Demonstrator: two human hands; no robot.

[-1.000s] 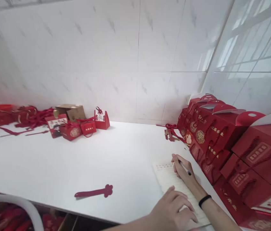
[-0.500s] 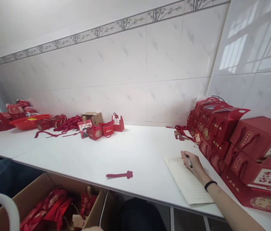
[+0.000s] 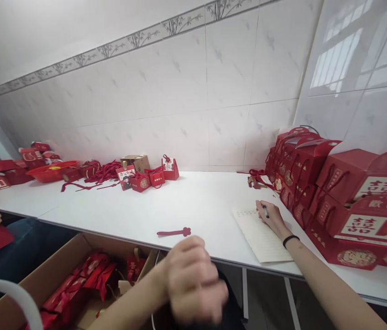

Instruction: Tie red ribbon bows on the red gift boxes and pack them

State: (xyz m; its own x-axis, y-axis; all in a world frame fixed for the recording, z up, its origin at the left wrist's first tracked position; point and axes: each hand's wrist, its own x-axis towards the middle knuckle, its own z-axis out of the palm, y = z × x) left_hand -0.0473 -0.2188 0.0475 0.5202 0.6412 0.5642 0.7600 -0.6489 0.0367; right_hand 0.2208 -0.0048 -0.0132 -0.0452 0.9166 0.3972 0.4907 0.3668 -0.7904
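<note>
Plainly, in the head view, the right hand (image 3: 271, 217) grips a pen (image 3: 265, 211) at the far end of the lined notepad (image 3: 264, 240); the flower-tipped red strip (image 3: 172, 233) lies crosswise beyond the nearer left hand (image 3: 195, 279), curled, contents unclear.

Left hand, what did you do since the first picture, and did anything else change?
The left hand went left, away from over the notepad, and is now in front of the table edge, blurred. The camera's view shifted too. The right hand still holds the pen at the notepad; the red strip still lies there.
</note>
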